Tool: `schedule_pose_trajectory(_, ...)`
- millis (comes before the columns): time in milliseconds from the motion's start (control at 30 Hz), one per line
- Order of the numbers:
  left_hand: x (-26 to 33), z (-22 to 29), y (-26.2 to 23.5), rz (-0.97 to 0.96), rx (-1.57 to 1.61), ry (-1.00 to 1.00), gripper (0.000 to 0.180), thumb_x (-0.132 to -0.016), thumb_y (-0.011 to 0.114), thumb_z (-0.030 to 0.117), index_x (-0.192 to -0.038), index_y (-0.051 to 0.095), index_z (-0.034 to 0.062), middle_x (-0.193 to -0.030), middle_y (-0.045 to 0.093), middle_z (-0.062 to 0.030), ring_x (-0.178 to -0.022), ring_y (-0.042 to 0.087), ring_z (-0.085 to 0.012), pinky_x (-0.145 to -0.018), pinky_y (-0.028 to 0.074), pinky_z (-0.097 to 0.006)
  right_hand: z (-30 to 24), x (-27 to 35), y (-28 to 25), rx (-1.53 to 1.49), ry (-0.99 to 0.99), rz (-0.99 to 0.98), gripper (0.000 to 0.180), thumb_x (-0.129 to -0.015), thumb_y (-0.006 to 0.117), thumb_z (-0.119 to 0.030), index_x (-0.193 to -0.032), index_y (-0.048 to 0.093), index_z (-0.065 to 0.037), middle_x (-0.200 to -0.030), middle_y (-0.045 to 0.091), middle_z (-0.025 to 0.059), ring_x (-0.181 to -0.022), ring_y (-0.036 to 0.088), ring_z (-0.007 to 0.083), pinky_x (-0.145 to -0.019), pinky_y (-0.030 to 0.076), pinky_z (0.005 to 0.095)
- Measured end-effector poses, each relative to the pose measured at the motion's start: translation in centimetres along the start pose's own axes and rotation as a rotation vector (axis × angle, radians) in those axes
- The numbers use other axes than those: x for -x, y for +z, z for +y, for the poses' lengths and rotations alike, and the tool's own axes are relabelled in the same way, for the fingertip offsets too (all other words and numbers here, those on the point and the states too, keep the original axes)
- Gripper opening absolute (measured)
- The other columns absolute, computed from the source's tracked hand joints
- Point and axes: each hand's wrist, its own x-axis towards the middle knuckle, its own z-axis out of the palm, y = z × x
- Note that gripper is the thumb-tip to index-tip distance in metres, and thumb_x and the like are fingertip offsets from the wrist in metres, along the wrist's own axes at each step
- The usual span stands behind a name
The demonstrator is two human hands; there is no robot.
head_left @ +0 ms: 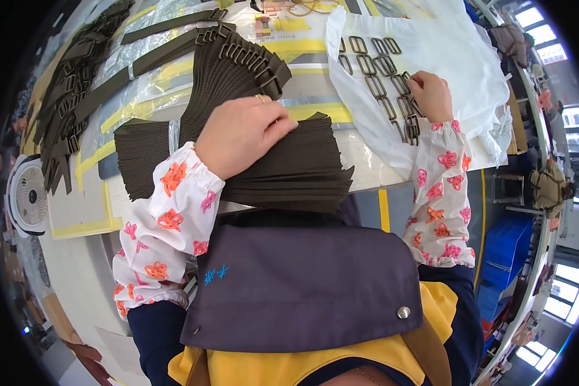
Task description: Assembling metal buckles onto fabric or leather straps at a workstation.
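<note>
A stack of dark olive webbing straps (296, 164) lies across the table before me, bound by a clear band at its left. My left hand (238, 134) rests over it, fingers curled and pressed on the top strap. Behind that hand, a fanned bundle of straps (213, 77) carries metal buckles along its far end. On a white plastic sheet (450, 48) to the right lie several dark rectangular slide buckles (385, 65) in loose rows. My right hand (431, 95) pinches a buckle at the right side of these rows; its fingertips partly hide it.
More straps with buckles (77, 83) are heaped at the far left, beside single long straps. Yellow tape (135, 114) crosses the tabletop under clear film. A white fan (29, 196) stands left of the table. A blue bin (505, 257) sits on the floor to the right.
</note>
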Motion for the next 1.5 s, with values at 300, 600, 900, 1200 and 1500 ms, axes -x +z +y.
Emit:
schedule_pose_trajectory(300, -2.5, -1.5, 0.3, -0.516, 0.279, -0.129, 0.027, -0.083, 0.051, 0.027, -0.085, 0.063, 0.0028, -0.078, 0.061, -0.0162, -0.073, 0.058, -0.0324, -0.067, 0.046, -0.037, -7.3, 4.8, -3.4, -0.703, -0.162, -0.213, 0.014, -0.077, 0.052, 0.0, -0.087, 0.061, 0.003, -0.078, 0.062, 0.0077, -0.069, 0.058, 0.0099, -0.056, 0.045, 0.0221)
schedule_pose_trajectory(600, -2.0, 0.0, -0.9, -0.035, 0.154, -0.152, 0.02, -0.084, 0.049, 0.016, -0.098, 0.056, 0.0023, -0.075, 0.06, -0.0153, -0.07, 0.058, -0.03, -0.063, 0.046, -0.035, -10.9, 6.0, -1.9, -1.593, -0.165, -0.57, 0.018, -0.081, 0.043, 0.003, -0.096, 0.053, 0.006, -0.078, 0.055, 0.0061, -0.065, 0.052, 0.0098, -0.058, 0.045, 0.0226)
schedule_pose_trajectory(900, -0.2, -0.4, -1.4, 0.056, 0.634, -0.183, 0.015, -0.087, 0.047, 0.008, -0.098, 0.053, 0.0003, -0.08, 0.058, -0.0044, -0.074, 0.052, -0.0092, -0.07, 0.042, -0.022, -15.7, 6.3, -0.2, -1.514, -0.219, -0.437, 0.022, -0.085, 0.051, -0.005, -0.105, 0.042, -0.002, -0.084, 0.055, 0.0029, -0.066, 0.051, 0.0057, -0.05, 0.041, 0.0171)
schedule_pose_trajectory(1200, 0.8, -0.1, -2.3, 0.237, 0.571, -0.15, 0.011, -0.081, 0.056, 0.01, -0.09, 0.057, 0.003, -0.08, 0.055, -0.0045, -0.077, 0.053, -0.0116, -0.069, 0.041, -0.023, -18.2, 5.6, 0.1, -1.369, -0.066, -0.524, 0.017, -0.082, 0.054, -0.003, -0.097, 0.049, 0.001, -0.066, 0.055, 0.0025, -0.048, 0.049, 0.0057, -0.042, 0.039, 0.018)
schedule_pose_trajectory(1500, 2.9, 0.1, -3.0, 0.239, 0.611, -0.306, 0.009, -0.079, 0.059, 0.008, -0.084, 0.057, -0.0001, -0.073, 0.057, -0.0058, -0.066, 0.054, -0.0156, -0.062, 0.043, -0.023, -18.7, 4.8, 3.4, -1.015, -0.375, -0.483, 0.016, -0.08, 0.057, -0.008, -0.092, 0.054, 0.003, -0.071, 0.057, 0.0032, -0.056, 0.054, 0.0071, -0.048, 0.044, 0.0186)
